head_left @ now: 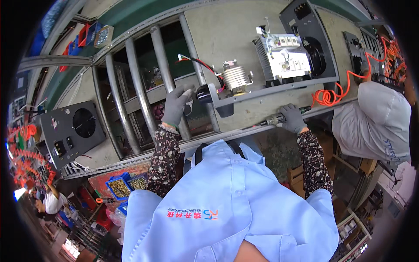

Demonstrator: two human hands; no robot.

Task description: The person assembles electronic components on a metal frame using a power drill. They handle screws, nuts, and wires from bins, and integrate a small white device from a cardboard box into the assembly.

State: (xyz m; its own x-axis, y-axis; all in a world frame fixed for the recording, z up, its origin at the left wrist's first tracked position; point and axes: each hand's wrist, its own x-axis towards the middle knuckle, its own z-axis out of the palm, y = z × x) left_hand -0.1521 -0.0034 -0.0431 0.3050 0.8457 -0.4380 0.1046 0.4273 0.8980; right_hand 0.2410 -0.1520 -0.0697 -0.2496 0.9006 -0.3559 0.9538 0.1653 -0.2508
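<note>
My left hand (176, 105), in a grey glove, is over the metal rollers, just left of a black round part (203, 93) on the end of a grey metal chassis (275, 92). Its fingers are curled together; whatever they may hold is too small to make out. Around the grip of a power screwdriver (274, 119), my right hand (292, 118), gloved too, is closed near the bench's front edge. The tool's bit points left. On the chassis stand a finned silver cylinder head (235, 78) with red and black wires, and a white finned metal block (286, 56) beside a black fan (314, 56).
An orange coiled hose (329, 95) lies on the bench to the right. Steel rollers (142, 89) span the left side, beside another grey panel with a fan opening (72, 131). Blue bins (118, 187) hold small fasteners. A person in grey (371, 124) is close on the right.
</note>
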